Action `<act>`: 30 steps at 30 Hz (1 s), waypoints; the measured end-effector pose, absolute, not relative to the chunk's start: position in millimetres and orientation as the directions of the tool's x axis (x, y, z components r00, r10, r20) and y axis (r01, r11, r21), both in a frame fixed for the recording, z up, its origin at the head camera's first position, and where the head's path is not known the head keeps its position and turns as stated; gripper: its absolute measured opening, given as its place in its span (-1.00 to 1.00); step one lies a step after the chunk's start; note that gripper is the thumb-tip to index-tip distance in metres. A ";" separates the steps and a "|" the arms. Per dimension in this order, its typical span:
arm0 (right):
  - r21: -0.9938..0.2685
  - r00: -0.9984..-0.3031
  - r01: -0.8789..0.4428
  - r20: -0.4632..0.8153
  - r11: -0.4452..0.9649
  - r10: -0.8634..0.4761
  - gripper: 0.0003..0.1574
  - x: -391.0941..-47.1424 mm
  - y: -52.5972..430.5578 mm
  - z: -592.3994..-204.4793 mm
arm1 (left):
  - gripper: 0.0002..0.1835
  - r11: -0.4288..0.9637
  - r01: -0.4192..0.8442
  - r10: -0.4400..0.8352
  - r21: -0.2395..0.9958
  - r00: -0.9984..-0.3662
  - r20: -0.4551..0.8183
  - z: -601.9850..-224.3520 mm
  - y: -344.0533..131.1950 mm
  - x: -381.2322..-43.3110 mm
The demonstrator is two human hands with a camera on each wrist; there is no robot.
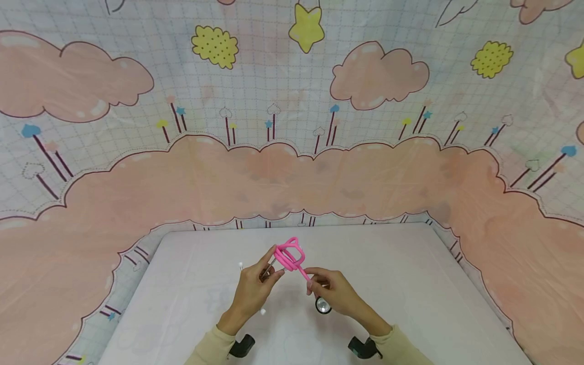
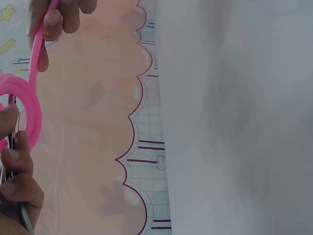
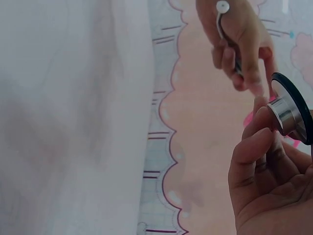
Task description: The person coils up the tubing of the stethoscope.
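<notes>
A stethoscope with pink tubing (image 1: 304, 274) is held up over the table between both hands. Its tubing is wound into loops on the left hand's side. My left hand (image 1: 250, 291) grips the metal ear tubes (image 2: 23, 215) together with the base of the coil. White ear tips (image 3: 222, 7) stick out past that hand. My right hand (image 1: 336, 293) pinches the tubing's free end between thumb and fingers. Just below the right hand hangs the round chest piece (image 1: 323, 305), silver with a black rim. In the right wrist view the chest piece (image 3: 286, 115) partly covers the fingers.
A white table (image 1: 205, 253) lies under the hands. Behind it hangs a cloth backdrop (image 1: 319, 182) printed with clouds and stars. Black devices sit at the left wrist (image 1: 242, 346) and the right wrist (image 1: 363, 348).
</notes>
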State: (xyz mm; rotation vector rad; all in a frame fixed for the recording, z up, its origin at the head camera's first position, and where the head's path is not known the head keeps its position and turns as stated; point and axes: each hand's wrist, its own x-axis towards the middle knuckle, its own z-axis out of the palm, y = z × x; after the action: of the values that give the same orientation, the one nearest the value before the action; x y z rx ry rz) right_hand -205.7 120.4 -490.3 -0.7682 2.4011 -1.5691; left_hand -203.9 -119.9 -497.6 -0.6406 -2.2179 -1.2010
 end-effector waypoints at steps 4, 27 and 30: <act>-0.895 -0.848 -0.329 0.140 0.301 -0.511 -0.54 -199.6 117.7 -484.5 | -0.29 0.514 0.631 0.164 0.581 -0.737 0.656 -500.9 -120.9 -205.3; -0.884 -0.848 -0.377 0.210 0.277 -0.486 -0.62 -191.4 115.8 -486.6 | -0.28 0.579 0.622 0.170 0.527 -0.724 0.668 -507.1 -119.4 -203.7; -0.874 -0.836 -0.406 0.237 0.267 -0.495 -0.65 -190.2 115.5 -486.7 | -0.27 0.579 0.622 0.170 0.527 -0.724 0.668 -506.8 -118.1 -203.6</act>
State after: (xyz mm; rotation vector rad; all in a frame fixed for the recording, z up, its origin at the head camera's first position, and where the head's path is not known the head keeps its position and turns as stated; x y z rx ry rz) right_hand -190.2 115.5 -486.7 -0.8667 2.4330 -1.6381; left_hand -203.6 -118.1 -506.8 -0.6298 -2.2465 -1.0519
